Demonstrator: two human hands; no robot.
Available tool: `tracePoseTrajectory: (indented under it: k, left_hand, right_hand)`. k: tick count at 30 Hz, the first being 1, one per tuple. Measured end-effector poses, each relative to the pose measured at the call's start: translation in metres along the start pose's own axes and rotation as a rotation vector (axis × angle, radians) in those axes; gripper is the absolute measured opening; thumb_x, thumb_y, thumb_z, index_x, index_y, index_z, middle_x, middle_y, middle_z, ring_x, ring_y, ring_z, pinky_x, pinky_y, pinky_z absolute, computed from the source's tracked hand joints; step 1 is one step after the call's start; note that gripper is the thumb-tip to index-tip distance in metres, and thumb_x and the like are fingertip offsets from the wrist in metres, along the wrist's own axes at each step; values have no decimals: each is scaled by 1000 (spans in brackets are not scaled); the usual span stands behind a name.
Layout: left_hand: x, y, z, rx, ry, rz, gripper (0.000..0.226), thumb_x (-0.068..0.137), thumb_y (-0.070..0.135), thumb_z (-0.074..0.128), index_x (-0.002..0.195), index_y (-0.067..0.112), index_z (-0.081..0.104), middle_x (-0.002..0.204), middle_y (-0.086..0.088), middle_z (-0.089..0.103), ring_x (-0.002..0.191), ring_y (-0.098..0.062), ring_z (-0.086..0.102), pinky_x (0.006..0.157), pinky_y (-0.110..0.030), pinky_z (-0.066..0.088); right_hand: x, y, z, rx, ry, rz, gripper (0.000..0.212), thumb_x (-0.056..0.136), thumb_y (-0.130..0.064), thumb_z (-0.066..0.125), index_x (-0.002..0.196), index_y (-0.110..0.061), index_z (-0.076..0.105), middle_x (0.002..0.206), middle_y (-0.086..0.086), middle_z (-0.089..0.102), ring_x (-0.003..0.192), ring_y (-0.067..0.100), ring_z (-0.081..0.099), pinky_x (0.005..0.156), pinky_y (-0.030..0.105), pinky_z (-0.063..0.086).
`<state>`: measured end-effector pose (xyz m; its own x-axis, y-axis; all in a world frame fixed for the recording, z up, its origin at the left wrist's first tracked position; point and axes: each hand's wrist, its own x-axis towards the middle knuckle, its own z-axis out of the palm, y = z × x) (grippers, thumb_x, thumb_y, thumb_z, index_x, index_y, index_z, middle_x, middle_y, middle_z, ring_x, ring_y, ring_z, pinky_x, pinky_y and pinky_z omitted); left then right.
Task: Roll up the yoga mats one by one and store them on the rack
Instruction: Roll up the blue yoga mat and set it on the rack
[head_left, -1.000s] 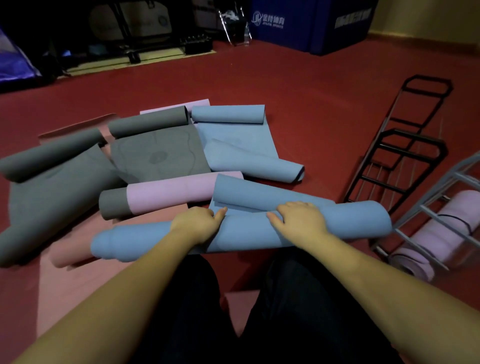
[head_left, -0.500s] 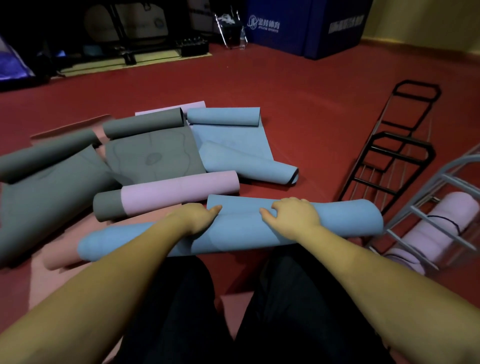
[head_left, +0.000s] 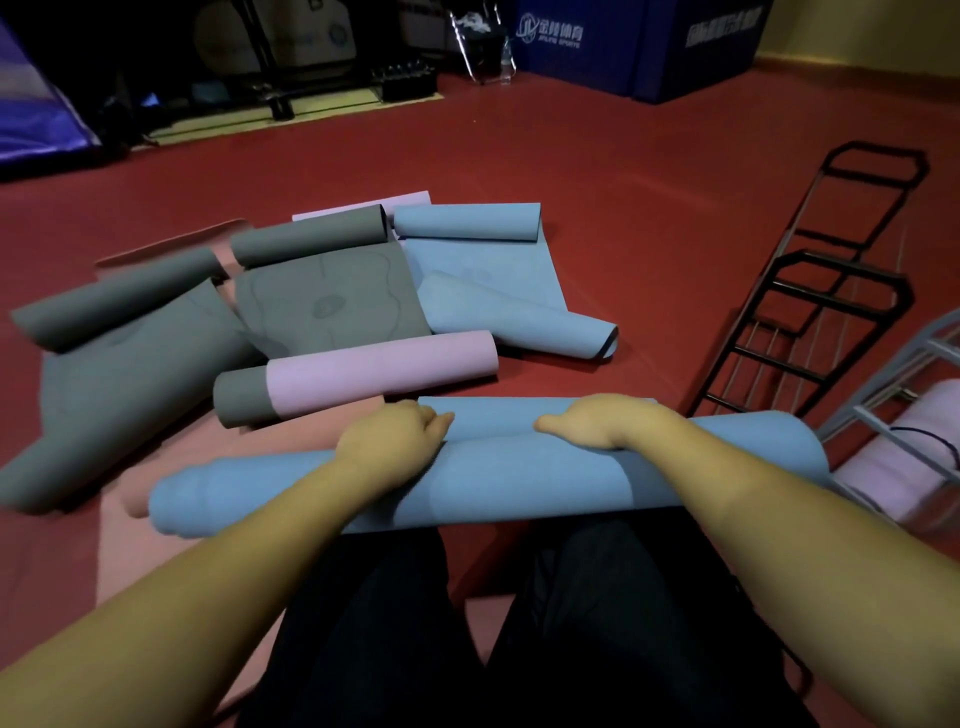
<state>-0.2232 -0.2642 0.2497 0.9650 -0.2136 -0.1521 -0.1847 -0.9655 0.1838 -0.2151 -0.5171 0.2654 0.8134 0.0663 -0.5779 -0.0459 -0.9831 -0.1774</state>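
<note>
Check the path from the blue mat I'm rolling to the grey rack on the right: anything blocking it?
Nothing visible lies between the blue mat and the grey rack; its right end is beside the frame. A pink mat already lies in the rack.

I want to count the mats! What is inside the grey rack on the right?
One rolled pink mat lies inside the grey rack, with a dark cord around it. The rack runs out of the picture, so any more mats further right cannot be seen.

Bare red floor (head_left: 649, 197) lies open ahead and right; a pink roll (head_left: 374, 371) blocks straight ahead, a black rack (head_left: 810, 332) and grey rack (head_left: 883, 400) crowd the right.
</note>
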Motion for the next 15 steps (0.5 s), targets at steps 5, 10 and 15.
tracePoseTrajectory:
  k: [5,10,15]
  left_hand:
    - [-35,9,24,251,130,-9,79,87,68,2,98,20,64,104,-6,66,100,-31,60,85,-40,42]
    - [-17,9,21,262,108,-35,64,98,62,19,96,18,66,104,-8,68,99,-31,61,85,-39,41]
    - [9,6,14,108,-59,-64,65,99,64,16,92,22,64,110,-9,67,102,-29,61,82,-37,43]
  right_hand:
    - [18,-4,-8,27,-95,-3,61,92,-62,39,132,-22,59,145,8,50,117,24,50,94,34,35]
    - [31,-6,-6,-10,-70,-43,55,98,-54,36,130,-17,61,144,11,52,122,26,51,96,34,35]
    - [38,7,0,-53,324,-95,56,101,-55,26,90,-20,68,109,9,68,101,30,59,83,37,44]
